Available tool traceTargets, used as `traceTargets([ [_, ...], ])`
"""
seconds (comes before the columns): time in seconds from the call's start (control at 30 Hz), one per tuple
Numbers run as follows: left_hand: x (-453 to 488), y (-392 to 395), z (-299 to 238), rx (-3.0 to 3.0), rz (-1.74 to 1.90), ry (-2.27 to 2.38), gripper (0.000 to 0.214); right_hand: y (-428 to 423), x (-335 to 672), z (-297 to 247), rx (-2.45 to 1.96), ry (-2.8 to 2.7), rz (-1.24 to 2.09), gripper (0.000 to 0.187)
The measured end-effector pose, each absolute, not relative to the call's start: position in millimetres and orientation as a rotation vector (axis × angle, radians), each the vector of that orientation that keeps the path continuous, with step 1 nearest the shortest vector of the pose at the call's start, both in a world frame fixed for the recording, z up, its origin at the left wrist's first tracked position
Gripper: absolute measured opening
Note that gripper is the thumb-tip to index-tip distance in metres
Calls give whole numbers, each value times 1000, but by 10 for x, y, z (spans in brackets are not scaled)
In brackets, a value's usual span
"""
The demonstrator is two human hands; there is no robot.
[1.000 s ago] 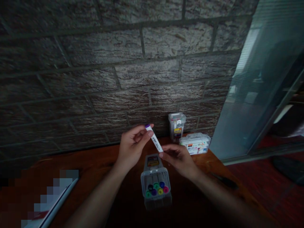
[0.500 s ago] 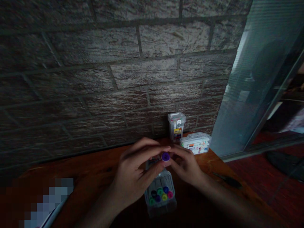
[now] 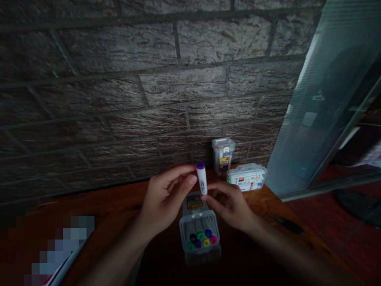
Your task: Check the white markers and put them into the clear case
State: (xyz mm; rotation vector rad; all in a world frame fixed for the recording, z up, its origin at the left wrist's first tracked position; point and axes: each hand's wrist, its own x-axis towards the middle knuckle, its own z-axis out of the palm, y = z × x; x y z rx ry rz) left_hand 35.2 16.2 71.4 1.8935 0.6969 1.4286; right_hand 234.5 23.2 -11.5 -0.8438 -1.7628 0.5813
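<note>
A white marker with a purple cap (image 3: 201,178) stands nearly upright between my two hands. My left hand (image 3: 166,196) pinches its upper part with thumb and fingers. My right hand (image 3: 230,204) grips its lower end with the fingertips. Directly below lies a clear plastic marker box (image 3: 200,230) on its side on the red-brown table (image 3: 119,214), its open end towards me, showing several coloured marker caps.
A brick wall rises behind the table. An upright marker box (image 3: 223,155) stands against it, and a flat marker case (image 3: 247,177) lies beside it. A dark pen (image 3: 285,224) lies at the right. A blurred white object (image 3: 59,254) sits at the lower left; glass panel on the right.
Half a second ago the marker pointed its purple cap at me, low over the box. Both hands have now raised it and turned it upright.
</note>
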Motion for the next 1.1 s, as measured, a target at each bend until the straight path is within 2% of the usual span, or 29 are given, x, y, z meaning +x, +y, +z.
traceTargets([
  [0.27, 355, 247, 639, 1872, 1372, 703, 18, 233, 2324, -146, -828, -1700, 706, 16],
  [0.4, 364, 195, 621, 2020, 1394, 771, 18, 266, 2324, -173, -818, -1700, 575, 17],
  [0.57, 351, 117, 712, 2234, 1468, 627, 34, 343, 2329, -37, -795, -1763, 338, 13],
  [0.73, 293, 69, 824, 2374, 1506, 524, 38, 422, 2291, 220, -699, -1808, 350, 19],
  [1.1, 212, 70, 878, 2342, 1617, 567, 45, 614, 2128, 392, -563, -1866, 259, 19],
])
